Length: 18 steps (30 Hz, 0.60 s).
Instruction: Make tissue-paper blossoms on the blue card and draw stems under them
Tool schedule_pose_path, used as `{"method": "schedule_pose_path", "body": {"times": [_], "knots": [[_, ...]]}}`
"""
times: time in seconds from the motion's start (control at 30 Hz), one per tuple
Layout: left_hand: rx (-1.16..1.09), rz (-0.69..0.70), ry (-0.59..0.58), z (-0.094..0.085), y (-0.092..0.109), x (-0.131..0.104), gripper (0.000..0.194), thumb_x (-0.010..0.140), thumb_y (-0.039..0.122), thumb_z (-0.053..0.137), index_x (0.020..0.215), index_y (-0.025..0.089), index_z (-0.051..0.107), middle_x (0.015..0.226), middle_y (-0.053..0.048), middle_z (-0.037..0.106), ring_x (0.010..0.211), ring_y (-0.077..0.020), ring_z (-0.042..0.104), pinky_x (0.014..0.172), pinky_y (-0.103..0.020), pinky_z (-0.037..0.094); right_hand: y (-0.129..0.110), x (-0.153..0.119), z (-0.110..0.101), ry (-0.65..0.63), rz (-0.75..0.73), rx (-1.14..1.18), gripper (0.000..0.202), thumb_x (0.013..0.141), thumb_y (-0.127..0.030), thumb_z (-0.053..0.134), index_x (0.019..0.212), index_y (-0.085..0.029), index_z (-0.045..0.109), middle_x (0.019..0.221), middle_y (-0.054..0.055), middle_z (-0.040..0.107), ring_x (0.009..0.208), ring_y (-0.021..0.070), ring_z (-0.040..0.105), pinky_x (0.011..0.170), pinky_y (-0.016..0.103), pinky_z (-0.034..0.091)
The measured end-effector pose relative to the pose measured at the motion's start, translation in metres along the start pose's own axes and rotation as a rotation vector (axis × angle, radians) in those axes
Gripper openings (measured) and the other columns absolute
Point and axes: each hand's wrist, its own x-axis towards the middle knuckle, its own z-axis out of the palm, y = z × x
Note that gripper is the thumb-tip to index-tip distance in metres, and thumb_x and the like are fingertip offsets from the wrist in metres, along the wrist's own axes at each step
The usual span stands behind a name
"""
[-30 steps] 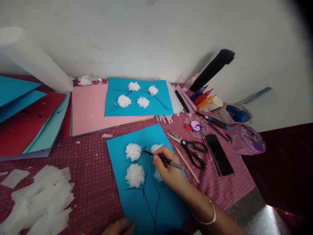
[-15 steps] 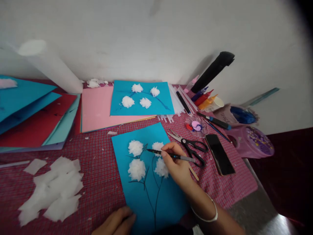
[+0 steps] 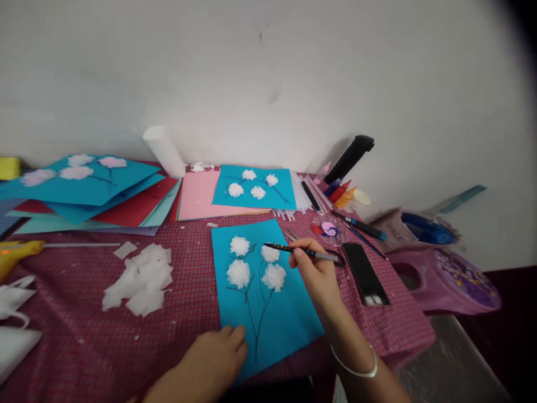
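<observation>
A blue sheet (image 3: 279,324) lies at the table's front, bearing white paper flowers (image 3: 238,273) and thin dark drawn stems. Between thumb and fingers, my right hand (image 3: 316,271) holds a black-and-grey pen (image 3: 302,252), its tip over the sheet by the upper right flower. My left hand (image 3: 220,352) rests on the sheet's lower left edge with its fingers close together; no object shows in it. Scissors (image 3: 340,257) are partly hidden behind my right hand.
White tissue pieces (image 3: 146,277) lie left, near a yellow glue gun (image 3: 17,254). Behind are stacked coloured sheets (image 3: 138,207), a white roll (image 3: 165,152) and a second flower sheet (image 3: 277,196). A phone (image 3: 364,274), paint tubes (image 3: 344,197) and a pink stool (image 3: 444,280) are right.
The view has shifted, showing more of the left side. The pen tip has moved right, from beside the upper left flower to the upper right one. My left hand lies further onto the sheet's edge.
</observation>
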Motion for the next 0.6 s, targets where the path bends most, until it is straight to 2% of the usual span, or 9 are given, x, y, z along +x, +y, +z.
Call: {"method": "schedule_pose_path", "body": {"times": [0.1, 0.23, 0.33, 0.43, 0.53, 0.6], "knots": [[0.002, 0.172, -0.008, -0.016, 0.018, 0.02, 0.006, 0.078, 0.012, 0.064, 0.078, 0.017, 0.061, 0.075, -0.003, 0.062, 0.061, -0.0182, 0.059, 0.038, -0.026, 0.03, -0.007, 0.01, 0.001, -0.004, -0.04, 0.016, 0.007, 0.083, -0.025, 0.059, 0.087, -0.02, 0.058, 0.06, -0.005, 0.053, 0.053, 0.0096, 0.05, 0.049, 0.02, 0.04], [-0.019, 0.287, 0.07, -0.023, 0.032, 0.036, 0.009, 0.08, 0.018, 0.065, 0.076, 0.017, 0.058, 0.071, -0.003, 0.06, 0.056, -0.017, 0.056, 0.035, -0.03, 0.018, -0.013, 0.017, 0.014, -0.061, -0.047, 0.027, 0.007, 0.082, -0.026, 0.059, 0.087, -0.021, 0.058, 0.065, -0.003, 0.06, 0.057, 0.011, 0.056, 0.053, 0.022, 0.044], [-0.036, 0.299, 0.118, -0.017, 0.032, 0.04, 0.01, 0.082, 0.02, 0.064, 0.076, 0.017, 0.056, 0.071, -0.001, 0.061, 0.055, -0.0164, 0.056, 0.035, -0.03, 0.015, -0.005, 0.011, 0.029, -0.1, -0.025, -0.002, 0.011, 0.085, -0.029, 0.056, 0.09, -0.02, 0.059, 0.069, 0.0, 0.065, 0.058, 0.0127, 0.058, 0.055, 0.024, 0.046], [-0.037, 0.294, 0.159, -0.011, 0.031, 0.041, 0.011, 0.081, 0.022, 0.064, 0.077, 0.018, 0.055, 0.072, 0.0, 0.061, 0.055, -0.0167, 0.056, 0.035, -0.03, 0.015, 0.015, 0.002, 0.041, -0.102, -0.041, -0.082, 0.013, 0.088, -0.031, 0.052, 0.088, -0.019, 0.058, 0.065, 0.0, 0.062, 0.057, 0.0133, 0.057, 0.054, 0.024, 0.045], [-0.043, 0.254, 0.156, -0.007, 0.033, 0.041, 0.008, 0.081, 0.021, 0.064, 0.076, 0.018, 0.057, 0.069, -0.001, 0.061, 0.053, -0.0168, 0.056, 0.034, -0.029, 0.019, 0.032, -0.001, 0.049, -0.144, -0.099, -0.241, 0.014, 0.088, -0.029, 0.05, 0.082, -0.019, 0.058, 0.063, -0.001, 0.057, 0.057, 0.0132, 0.053, 0.053, 0.024, 0.041], [-0.059, 0.199, 0.194, -0.003, 0.037, 0.039, 0.006, 0.085, 0.019, 0.058, 0.079, 0.018, 0.06, 0.066, -0.001, 0.06, 0.052, -0.0157, 0.054, 0.036, -0.026, 0.025, 0.032, 0.002, 0.053, -0.177, -0.125, -0.337, 0.014, 0.088, -0.027, 0.05, 0.079, -0.019, 0.058, 0.063, -0.002, 0.055, 0.055, 0.0126, 0.051, 0.051, 0.023, 0.039]]}}
